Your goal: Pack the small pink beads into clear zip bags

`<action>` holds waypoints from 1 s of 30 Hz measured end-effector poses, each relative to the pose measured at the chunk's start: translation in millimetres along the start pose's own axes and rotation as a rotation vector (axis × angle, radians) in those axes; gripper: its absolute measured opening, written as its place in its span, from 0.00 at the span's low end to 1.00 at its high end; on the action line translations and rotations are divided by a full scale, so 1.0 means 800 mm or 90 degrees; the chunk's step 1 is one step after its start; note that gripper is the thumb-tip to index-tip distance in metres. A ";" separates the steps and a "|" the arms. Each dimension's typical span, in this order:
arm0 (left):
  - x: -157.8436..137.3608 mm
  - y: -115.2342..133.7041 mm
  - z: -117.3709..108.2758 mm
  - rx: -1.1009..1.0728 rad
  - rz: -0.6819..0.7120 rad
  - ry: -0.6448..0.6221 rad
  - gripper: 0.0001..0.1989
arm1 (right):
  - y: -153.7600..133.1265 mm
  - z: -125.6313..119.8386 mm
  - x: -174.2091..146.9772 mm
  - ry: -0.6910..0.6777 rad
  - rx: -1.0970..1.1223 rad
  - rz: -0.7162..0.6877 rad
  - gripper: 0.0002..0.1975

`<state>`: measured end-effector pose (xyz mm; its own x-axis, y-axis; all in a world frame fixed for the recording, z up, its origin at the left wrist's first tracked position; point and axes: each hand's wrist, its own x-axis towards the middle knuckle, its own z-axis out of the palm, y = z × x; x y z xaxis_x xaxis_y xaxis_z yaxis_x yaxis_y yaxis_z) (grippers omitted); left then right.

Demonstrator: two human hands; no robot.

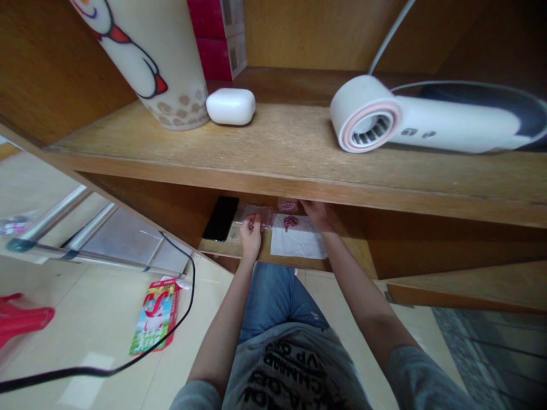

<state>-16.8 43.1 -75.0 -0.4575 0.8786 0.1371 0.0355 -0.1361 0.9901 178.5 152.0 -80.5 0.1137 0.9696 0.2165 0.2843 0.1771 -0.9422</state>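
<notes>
My left hand (251, 234) is closed over the lower shelf, with small dark reddish bits showing at its curled fingers. A clear plastic bag (266, 215) lies under and beside those fingers; whether they grip it I cannot tell. To its right, a small pile of pink and dark pieces (290, 222) rests on a white sheet (297, 244). My right hand (315, 210) reaches to the sheet's far right corner, close to a clear box (288, 205) with pink pieces inside. The upper shelf's edge partly hides the box and the right fingers.
A black phone (221, 218) lies left of the bag. On the upper shelf above stand a large bubble-tea cup (171, 62), a white earbud case (231, 106) and a white handheld fan (453, 122). A black cable (192, 285) hangs at the left.
</notes>
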 end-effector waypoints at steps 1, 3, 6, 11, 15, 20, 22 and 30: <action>0.000 0.000 0.000 0.001 0.000 -0.002 0.13 | 0.003 -0.008 -0.001 0.023 -0.021 -0.015 0.17; -0.001 0.001 -0.001 0.002 -0.002 -0.005 0.13 | 0.011 -0.030 -0.003 0.051 -0.054 -0.056 0.18; -0.002 0.001 0.000 0.002 -0.006 -0.006 0.14 | 0.028 -0.065 -0.009 0.097 -0.081 -0.078 0.17; -0.002 0.006 0.002 0.029 0.018 -0.023 0.14 | 0.045 -0.095 -0.022 0.168 -0.028 -0.027 0.15; 0.007 0.022 0.000 0.141 0.118 -0.040 0.13 | 0.038 -0.091 -0.029 0.137 -0.012 -0.016 0.14; 0.035 0.039 -0.010 0.484 0.304 -0.199 0.21 | 0.028 -0.092 -0.032 0.135 -0.008 0.001 0.14; 0.046 0.041 -0.013 0.607 0.334 -0.317 0.32 | 0.029 -0.093 -0.032 0.129 0.003 0.013 0.15; 0.073 0.039 -0.012 0.757 0.347 -0.486 0.40 | 0.027 -0.092 -0.032 0.125 0.007 0.034 0.16</action>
<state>-50.9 86.0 -36.2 0.3924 0.9146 0.0975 0.8897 -0.4043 0.2118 251.5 118.9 -87.8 0.3125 0.9263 0.2103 0.2631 0.1283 -0.9562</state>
